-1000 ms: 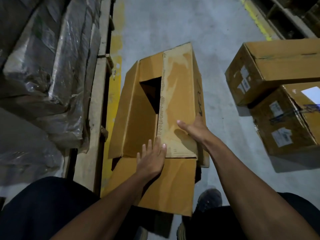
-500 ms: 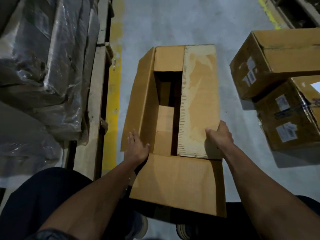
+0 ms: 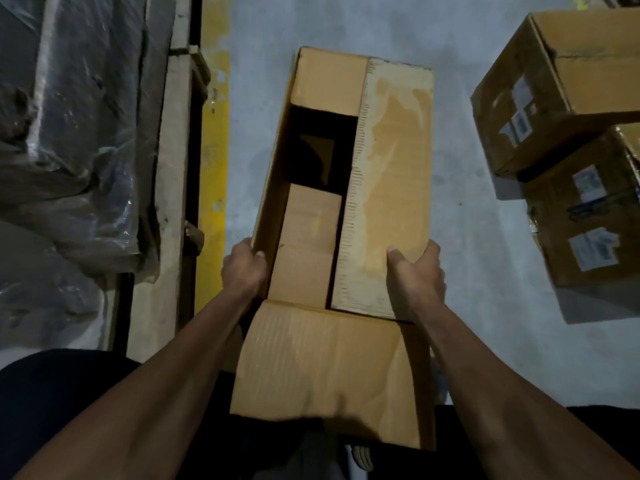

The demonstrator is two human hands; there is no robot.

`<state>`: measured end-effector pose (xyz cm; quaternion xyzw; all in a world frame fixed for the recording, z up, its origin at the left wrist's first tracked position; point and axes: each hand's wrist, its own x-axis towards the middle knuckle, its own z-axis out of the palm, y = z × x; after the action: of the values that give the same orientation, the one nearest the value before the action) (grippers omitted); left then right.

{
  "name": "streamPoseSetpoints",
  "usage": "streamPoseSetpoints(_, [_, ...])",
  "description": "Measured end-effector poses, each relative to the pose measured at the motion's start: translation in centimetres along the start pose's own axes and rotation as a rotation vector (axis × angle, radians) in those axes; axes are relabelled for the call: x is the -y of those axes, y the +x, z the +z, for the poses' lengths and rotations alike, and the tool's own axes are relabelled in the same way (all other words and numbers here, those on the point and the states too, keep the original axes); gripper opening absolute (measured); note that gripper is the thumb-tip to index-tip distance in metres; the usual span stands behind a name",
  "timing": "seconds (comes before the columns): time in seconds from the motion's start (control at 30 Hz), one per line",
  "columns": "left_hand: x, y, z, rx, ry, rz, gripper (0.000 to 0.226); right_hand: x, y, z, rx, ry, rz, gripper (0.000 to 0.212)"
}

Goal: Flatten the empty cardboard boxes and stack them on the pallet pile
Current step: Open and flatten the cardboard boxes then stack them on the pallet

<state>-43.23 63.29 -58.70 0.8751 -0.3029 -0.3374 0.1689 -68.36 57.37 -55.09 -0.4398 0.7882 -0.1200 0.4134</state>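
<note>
Gripping both sides, hands [image 3: 244, 270] [image 3: 415, 271] hold the box [image 3: 391, 188] lengthwise, pointing away

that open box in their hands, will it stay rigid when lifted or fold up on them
The open cardboard box will probably flex: its flaps are loose and a dark gap shows inside. It looks empty, so likely light. With the left hand and right hand gripping opposite sides, squeezing may well skew it flat.

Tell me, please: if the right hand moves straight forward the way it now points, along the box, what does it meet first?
Probably nothing solid: the right hand would slide along the pale top flap of the open box, then reach bare floor. Depth is unclear.
</note>
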Motion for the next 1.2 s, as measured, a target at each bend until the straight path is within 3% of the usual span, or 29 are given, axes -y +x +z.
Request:
streamPoseSetpoints(0.13, [3.6, -2.2, 0.1, 0.002, 0.051, -0.132, 0.036, -1.2, -2.1, 2.2, 0.024, -0.127, -0.028, 0.069])
streamPoseSetpoints(0.23, [3.3, -1.1, -0.4, -0.010, 0.077, -0.136, 0.031, -1.0, -1.9, 2.3, 0.004, -0.219, -0.055, 0.075])
streamPoseSetpoints(0.3, [2.4, 0.4, -1.0, -0.014, 0.093, -0.071, 0.034, -0.6, -1.9, 2.3, -0.033, -0.319, -0.157, 0.079])
streamPoseSetpoints(0.43, [0.5, 2.9, -1.5, -0.032, 0.188, 0.139, 0.046, 1.6, -2.3, 3.6, -0.118, -0.556, -0.534, 0.081])
streamPoseSetpoints(0.53, [0.0, 3.5, -1.1, -0.078, 0.255, 0.298, 0.077, 4.4, -1.9, 4.8, -0.119, -0.671, -0.708, 0.080])
streamPoseSetpoints(0.63, [0.3, 3.6, -0.4, -0.107, 0.354, 0.337, 0.096, 6.6, -0.7, 6.5, -0.116, -0.853, -0.850, 0.079])
streamPoseSetpoints(0.83, [0.6, 3.9, -0.4, -0.110, 0.405, 0.336, 0.106, 7.1, 0.6, 6.7, -0.077, -1.065, -0.787, 0.073])
streamPoseSetpoints(1.1, [0.5, 3.5, -0.6, -0.102, 0.386, 0.331, 0.107, 9.5, -2.7, 0.7, -0.065, -0.838, -0.779, 0.073])
streamPoseSetpoints(1.2, [0.6, 3.5, -0.7, -0.093, 0.376, 0.332, 0.102, 9.7, -3.1, -3.2, -0.104, -0.781, -0.716, 0.082])
